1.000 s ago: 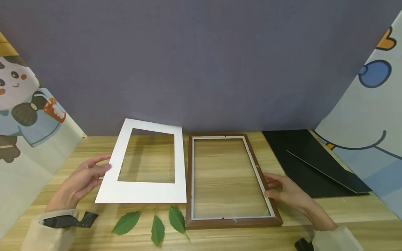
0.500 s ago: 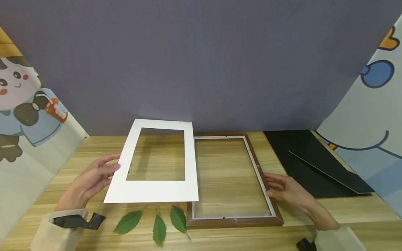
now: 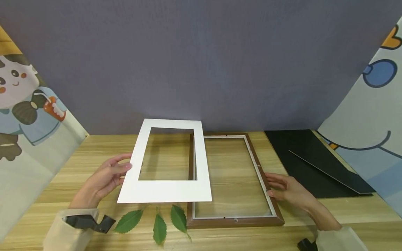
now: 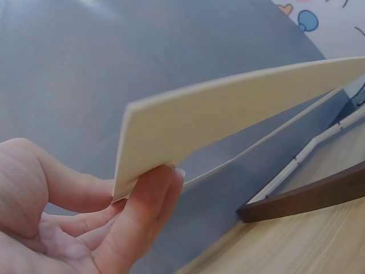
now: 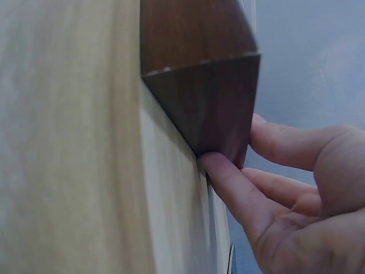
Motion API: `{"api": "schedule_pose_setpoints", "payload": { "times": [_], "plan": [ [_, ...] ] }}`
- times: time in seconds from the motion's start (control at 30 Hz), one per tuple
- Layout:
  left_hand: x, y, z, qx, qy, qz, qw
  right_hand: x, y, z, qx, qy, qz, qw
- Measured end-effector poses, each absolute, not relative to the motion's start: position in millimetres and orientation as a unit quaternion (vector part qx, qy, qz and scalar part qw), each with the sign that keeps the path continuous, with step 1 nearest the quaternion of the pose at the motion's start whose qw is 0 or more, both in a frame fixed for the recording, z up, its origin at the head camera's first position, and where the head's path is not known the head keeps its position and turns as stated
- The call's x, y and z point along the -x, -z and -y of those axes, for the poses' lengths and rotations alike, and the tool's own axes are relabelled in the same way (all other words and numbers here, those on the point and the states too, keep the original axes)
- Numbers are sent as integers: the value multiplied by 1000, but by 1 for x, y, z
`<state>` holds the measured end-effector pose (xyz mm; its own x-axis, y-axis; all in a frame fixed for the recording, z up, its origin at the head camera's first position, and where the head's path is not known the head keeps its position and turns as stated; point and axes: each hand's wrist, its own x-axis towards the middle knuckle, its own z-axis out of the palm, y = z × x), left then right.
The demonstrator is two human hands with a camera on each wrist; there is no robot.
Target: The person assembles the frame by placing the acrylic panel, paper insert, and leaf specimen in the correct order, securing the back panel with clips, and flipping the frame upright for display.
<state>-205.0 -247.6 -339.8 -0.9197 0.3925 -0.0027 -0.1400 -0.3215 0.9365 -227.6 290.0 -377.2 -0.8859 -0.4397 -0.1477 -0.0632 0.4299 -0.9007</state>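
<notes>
My left hand (image 3: 105, 179) pinches the left edge of a white mat board (image 3: 164, 191) that has a rectangular window. The board is raised above the table, its right part overlapping the left side of a brown picture frame (image 3: 235, 222). In the left wrist view, thumb and fingers of the hand (image 4: 85, 211) grip the board (image 4: 228, 108) near a corner. The frame lies flat, with a clear pane and a white inner border. At its right side, my right hand (image 3: 289, 191) holds the rim; in the right wrist view the fingers (image 5: 239, 194) touch the brown side (image 5: 219, 108).
Several green leaves (image 3: 159, 229) lie on the wooden table (image 3: 238, 240) in front of the board. Black sheets (image 3: 307, 164) lie at the right, one resting tilted over another. A grey panel (image 3: 201, 62) stands behind, with cartoon-printed panels at both sides.
My left hand has moved right with the white board, which now covers part of the frame's left side. The right hand and the frame have stayed almost in place.
</notes>
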Motion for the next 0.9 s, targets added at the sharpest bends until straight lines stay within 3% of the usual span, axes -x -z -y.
{"api": "schedule_pose_setpoints", "payload": {
  "times": [0.9],
  "plan": [
    [198, 337, 181, -138, -789, -573, 176, 229, 379, -288, 160, 509, -828, 175]
  ]
}}
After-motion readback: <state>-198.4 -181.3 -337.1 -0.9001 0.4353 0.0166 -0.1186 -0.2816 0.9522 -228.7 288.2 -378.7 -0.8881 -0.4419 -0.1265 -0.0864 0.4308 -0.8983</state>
